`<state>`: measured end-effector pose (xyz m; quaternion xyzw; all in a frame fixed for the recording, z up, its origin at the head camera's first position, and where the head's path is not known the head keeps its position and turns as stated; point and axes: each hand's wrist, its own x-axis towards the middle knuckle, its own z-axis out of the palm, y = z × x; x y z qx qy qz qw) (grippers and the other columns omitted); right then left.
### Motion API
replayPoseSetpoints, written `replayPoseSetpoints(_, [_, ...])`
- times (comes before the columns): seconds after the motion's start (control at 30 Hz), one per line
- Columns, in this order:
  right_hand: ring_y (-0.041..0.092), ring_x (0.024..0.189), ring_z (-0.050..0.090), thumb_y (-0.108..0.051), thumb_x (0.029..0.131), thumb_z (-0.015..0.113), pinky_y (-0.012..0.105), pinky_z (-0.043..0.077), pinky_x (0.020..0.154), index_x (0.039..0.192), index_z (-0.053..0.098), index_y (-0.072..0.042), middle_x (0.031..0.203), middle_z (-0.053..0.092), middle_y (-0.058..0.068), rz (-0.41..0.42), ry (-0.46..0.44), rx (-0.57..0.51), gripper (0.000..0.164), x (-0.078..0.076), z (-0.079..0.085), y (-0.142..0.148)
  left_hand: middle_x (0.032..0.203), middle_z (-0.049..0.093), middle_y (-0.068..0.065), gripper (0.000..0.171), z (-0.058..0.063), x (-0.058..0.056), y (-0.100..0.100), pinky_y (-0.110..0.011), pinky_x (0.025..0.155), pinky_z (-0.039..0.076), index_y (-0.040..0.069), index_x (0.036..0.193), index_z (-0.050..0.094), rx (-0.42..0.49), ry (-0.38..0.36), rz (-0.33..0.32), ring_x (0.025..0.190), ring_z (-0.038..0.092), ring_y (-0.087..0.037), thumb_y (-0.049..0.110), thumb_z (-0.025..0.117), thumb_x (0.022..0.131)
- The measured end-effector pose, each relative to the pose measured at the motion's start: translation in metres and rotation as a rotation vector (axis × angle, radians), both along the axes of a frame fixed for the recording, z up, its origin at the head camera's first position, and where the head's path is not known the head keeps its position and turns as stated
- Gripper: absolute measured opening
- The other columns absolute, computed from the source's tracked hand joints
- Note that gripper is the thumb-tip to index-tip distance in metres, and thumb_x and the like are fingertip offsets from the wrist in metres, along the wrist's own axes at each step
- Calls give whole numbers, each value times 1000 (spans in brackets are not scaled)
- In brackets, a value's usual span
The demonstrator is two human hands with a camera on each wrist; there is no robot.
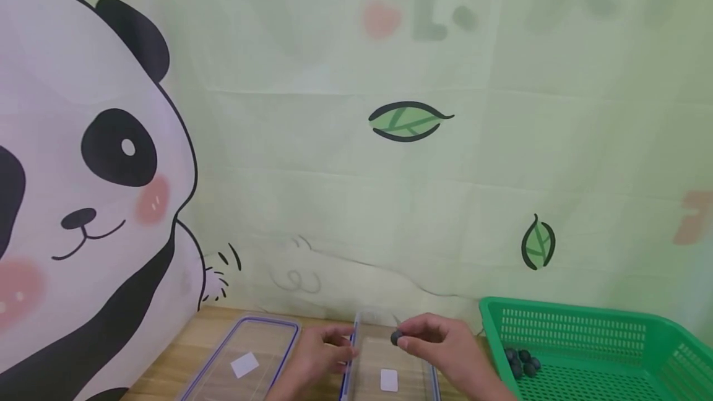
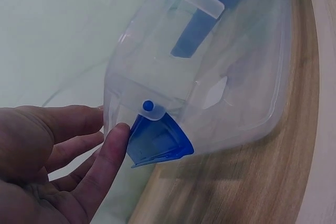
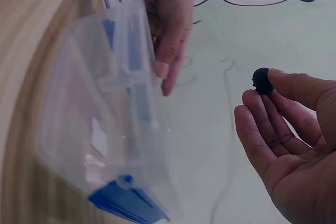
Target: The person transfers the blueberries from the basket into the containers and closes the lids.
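A dark blueberry (image 3: 262, 81) is pinched between the thumb and fingertips of my right hand (image 1: 445, 348), above the clear plastic box (image 1: 367, 354) with blue latches. At that box's left rim, my left hand (image 2: 68, 153) holds the edge with its thumb and fingers, beside a blue latch (image 2: 160, 139). A white label (image 1: 388, 380) shows on the box. Several more blueberries (image 1: 518, 364) lie together in the left corner of the green basket (image 1: 565, 308), right of my right hand.
Left of my left hand, a clear lid (image 1: 214, 364) with a blue seal and a white label (image 1: 244, 364) lies on the wooden table (image 1: 172, 364). Behind everything hangs a pale green cloth (image 1: 312, 159) printed with a panda and leaves.
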<state>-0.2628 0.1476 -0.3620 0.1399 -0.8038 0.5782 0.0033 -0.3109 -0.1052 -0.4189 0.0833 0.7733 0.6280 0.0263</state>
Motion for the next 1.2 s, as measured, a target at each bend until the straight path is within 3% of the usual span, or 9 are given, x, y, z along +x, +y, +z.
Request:
replayPoseSetpoints(0.23, [22, 98, 71, -21, 96, 82, 44, 64, 89, 114, 78, -1, 103, 78, 7, 94, -56, -33, 28, -3, -21, -13, 94, 68, -10, 40, 0, 1, 0, -36, 72, 68, -12, 129, 68, 9, 12, -13, 85, 75, -26, -9, 77, 90])
replayPoseSetpoints(0.57, [21, 92, 72, -12, 96, 79, 35, 62, 82, 108, 78, -1, 97, 78, 7, 230, -125, 8, 16, -8, -49, -34, 96, 68, -10, 41, 0, 0, -1, -36, 73, 68, -10, 130, 69, -13, 1, -3, 82, 74, -21, -7, 78, 90])
replayPoseSetpoints(0.67, [21, 91, 72, -8, 97, 77, 37, 62, 81, 109, 77, -1, 96, 76, 6, 260, -180, 20, 15, -8, -53, -37, 96, 69, -10, 41, -1, -1, -1, -36, 74, 68, -10, 130, 68, -6, 4, -8, 83, 74, -22, -7, 78, 90])
replayPoseSetpoints(0.9, [21, 87, 71, -4, 96, 76, 34, 61, 79, 105, 78, 0, 92, 76, 6, 315, -157, 48, 10, -5, -53, -40, 96, 69, -9, 40, -1, 0, -1, -35, 73, 68, -10, 129, 69, 1, 10, -7, 82, 73, -21, -7, 78, 90])
replayPoseSetpoints(1.2, [20, 86, 71, -4, 96, 76, 34, 61, 81, 104, 78, -1, 91, 75, 5, 305, -185, 70, 9, -3, -52, -42, 95, 70, -9, 40, -2, 1, -2, -36, 73, 68, -11, 129, 69, 2, 33, -18, 82, 74, -22, -6, 78, 90])
